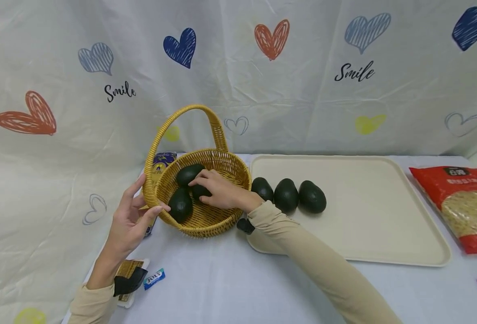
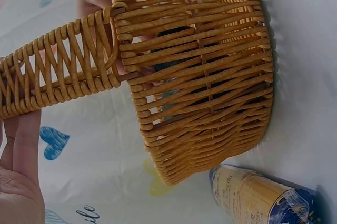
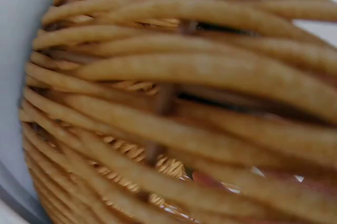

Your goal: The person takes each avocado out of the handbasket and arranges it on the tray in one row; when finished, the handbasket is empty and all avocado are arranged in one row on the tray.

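A yellow wicker basket (image 1: 210,231) with a tall arched handle (image 1: 218,132) stands left of the tray. My left hand (image 1: 126,225) holds the near-left side of the handle, thumb by the rim and fingers behind it. Inside the basket, my right hand (image 1: 222,191) grips a dark green avocado (image 1: 199,192) from above, partly covering it. Two more avocados lie beside it, one behind (image 1: 188,174) and one at the left (image 1: 180,205). Basket weave (image 3: 174,77) fills the right wrist view and hides that hand's fingers.
On the beige tray (image 1: 368,216), three avocados (image 1: 286,196) sit in a row near the right forearm. A red bag of pasta (image 1: 461,202) lies at the right. Behind the basket's left side is a blue-and-yellow packet (image 2: 263,195). Small packets, one blue (image 1: 154,279), lie by the left wrist.
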